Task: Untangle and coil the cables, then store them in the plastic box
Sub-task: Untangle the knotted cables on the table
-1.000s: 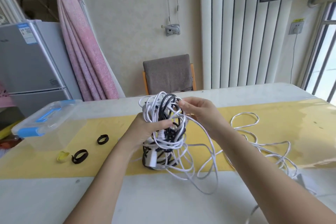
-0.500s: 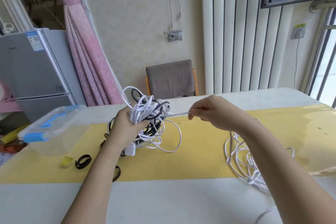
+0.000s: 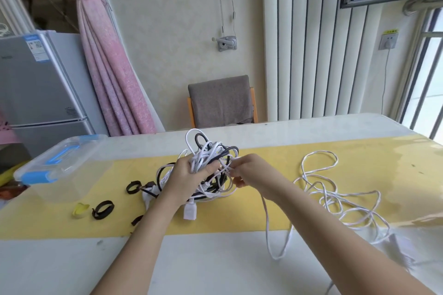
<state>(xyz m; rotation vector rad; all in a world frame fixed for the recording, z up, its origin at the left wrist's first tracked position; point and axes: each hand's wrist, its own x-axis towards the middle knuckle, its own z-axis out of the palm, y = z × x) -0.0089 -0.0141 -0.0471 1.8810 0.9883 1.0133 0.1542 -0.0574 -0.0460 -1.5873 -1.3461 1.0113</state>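
Observation:
A tangle of white and black cables [image 3: 208,154] is lifted above the yellow table runner [image 3: 275,151]. My left hand [image 3: 189,175] grips the bundle from the left, fingers curled round it. My right hand [image 3: 249,171] pinches a white strand at the bundle's right side. A freed length of white cable [image 3: 335,199] lies in loose loops on the table to the right, and one strand hangs down under my right wrist. The clear plastic box [image 3: 64,175] with a blue-handled lid sits closed at the left.
Black strap loops [image 3: 103,209] [image 3: 133,187] and a yellow piece [image 3: 80,209] lie left of the bundle. A white adapter [image 3: 402,244] rests near the right front. A chair [image 3: 221,102] stands behind the table, a fridge [image 3: 36,84] to the left.
My right hand, which had drawn a white strand out to the right, has come back to the bundle and pinches it again. The loose white cable pile on the right has grown.

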